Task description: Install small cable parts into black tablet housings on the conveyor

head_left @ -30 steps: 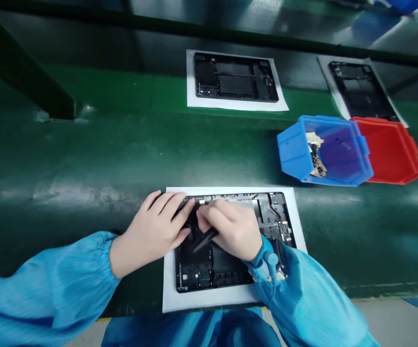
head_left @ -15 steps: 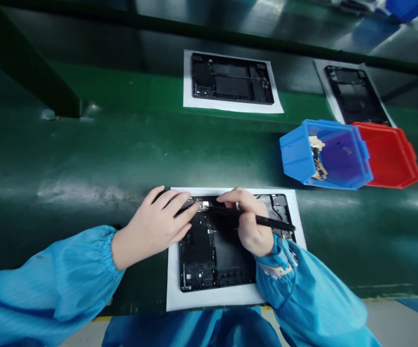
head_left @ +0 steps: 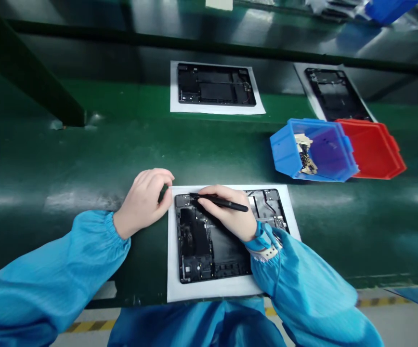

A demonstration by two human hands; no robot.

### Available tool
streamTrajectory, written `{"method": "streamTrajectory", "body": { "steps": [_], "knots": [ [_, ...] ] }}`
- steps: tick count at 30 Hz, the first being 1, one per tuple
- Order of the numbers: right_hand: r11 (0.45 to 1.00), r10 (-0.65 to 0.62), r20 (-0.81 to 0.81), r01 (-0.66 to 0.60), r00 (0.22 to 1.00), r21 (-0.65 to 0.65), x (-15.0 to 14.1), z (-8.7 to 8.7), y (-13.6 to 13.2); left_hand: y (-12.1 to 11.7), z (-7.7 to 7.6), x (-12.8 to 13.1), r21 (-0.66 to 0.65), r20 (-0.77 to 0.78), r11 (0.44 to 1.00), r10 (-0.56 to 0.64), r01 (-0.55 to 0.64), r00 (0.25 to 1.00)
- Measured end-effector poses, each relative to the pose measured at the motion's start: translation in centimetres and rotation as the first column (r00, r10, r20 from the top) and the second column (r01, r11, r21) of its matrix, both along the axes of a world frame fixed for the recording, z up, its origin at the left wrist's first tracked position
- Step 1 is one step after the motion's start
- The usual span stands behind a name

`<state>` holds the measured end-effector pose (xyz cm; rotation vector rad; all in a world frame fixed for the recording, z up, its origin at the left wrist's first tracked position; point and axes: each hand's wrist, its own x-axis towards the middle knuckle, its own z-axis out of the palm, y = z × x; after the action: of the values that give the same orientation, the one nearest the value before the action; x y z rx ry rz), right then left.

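Observation:
A black tablet housing (head_left: 230, 246) lies open-side up on a white sheet (head_left: 219, 291) at the table's front edge. My right hand (head_left: 232, 209) is closed round black tweezers (head_left: 235, 206), whose tips touch or hover just above the housing's upper left corner. Under that hand, part of the housing's upper edge is hidden. Left of the sheet, my left hand (head_left: 144, 202) is off the housing, its fingers curled and the thumb near the forefinger in a pinch. Whatever those fingertips may hold is too small to make out.
A blue bin (head_left: 315, 149) with small parts stands right of the sheet, against a red bin (head_left: 373, 149). Farther back lie another tablet housing (head_left: 216, 86) and, behind the bins, a third housing (head_left: 335, 94), each on white sheets. A dark green post (head_left: 50, 86) rises at left.
My left hand has lifted off the housing and moved left, its fingers now curled. My right hand has brought the tweezers leftward to the housing's upper left corner. The camera view has shifted slightly.

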<state>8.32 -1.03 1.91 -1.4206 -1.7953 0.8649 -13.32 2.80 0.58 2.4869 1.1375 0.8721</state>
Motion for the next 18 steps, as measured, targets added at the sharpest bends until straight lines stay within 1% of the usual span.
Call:
{"method": "streamTrajectory", "body": {
  "steps": [4,6,7,8,10,12,13,14,15,16,18],
  "knots": [
    [0.999,0.041,-0.027,-0.041,0.999,0.016,-0.2,-0.2,-0.1,0.9,-0.5,-0.2,-0.01,0.041,0.997,0.078,-0.078,0.996],
    [0.998,0.005,-0.059,-0.002,0.998,0.059,-0.2,-0.1,-0.1,1.2,-0.4,0.1,-0.031,0.05,0.995,0.096,-0.094,0.994],
    [0.994,-0.042,-0.081,0.049,0.996,0.095,-0.1,0.1,-0.2,1.3,-0.3,0.4,-0.052,0.041,0.995,0.087,-0.085,0.995],
    [0.984,-0.105,-0.11,0.119,0.988,0.135,0.1,0.5,-0.2,1.4,-0.1,1.0,-0.079,0.017,0.995,0.061,-0.059,0.998],
    [0.935,-0.238,-0.187,0.277,0.953,0.22,0.9,1.5,-0.5,1.6,0.5,2.6,-0.145,-0.086,0.989,-0.035,0.022,0.996],
    [0.87,-0.323,-0.263,0.394,0.909,0.295,2.3,2.8,-1.2,1.7,1.1,4.5,-0.232,-0.24,0.967,-0.162,0.105,0.957],
    [0.845,-0.34,-0.28,0.422,0.898,0.327,3.1,3.5,-1.7,1.7,1.4,5.5,-0.265,-0.308,0.955,-0.213,0.131,0.927],
    [0.834,-0.347,-0.272,0.428,0.898,0.348,4.1,4.0,-2.4,1.6,1.6,6.5,-0.286,-0.359,0.947,-0.249,0.148,0.899],
    [0.838,-0.352,-0.237,0.417,0.906,0.351,5.2,4.5,-3.1,1.5,1.7,7.2,-0.292,-0.393,0.943,-0.27,0.159,0.879],
    [0.854,-0.354,-0.177,0.395,0.918,0.339,6.5,4.7,-3.8,1.4,1.9,7.8,-0.282,-0.413,0.945,-0.278,0.168,0.867],
    [0.897,-0.373,-0.001,0.361,0.928,0.255,9.2,4.7,-5.1,1.0,2.3,8.4,-0.229,-0.422,0.957,-0.26,0.176,0.868]
  ]
}}
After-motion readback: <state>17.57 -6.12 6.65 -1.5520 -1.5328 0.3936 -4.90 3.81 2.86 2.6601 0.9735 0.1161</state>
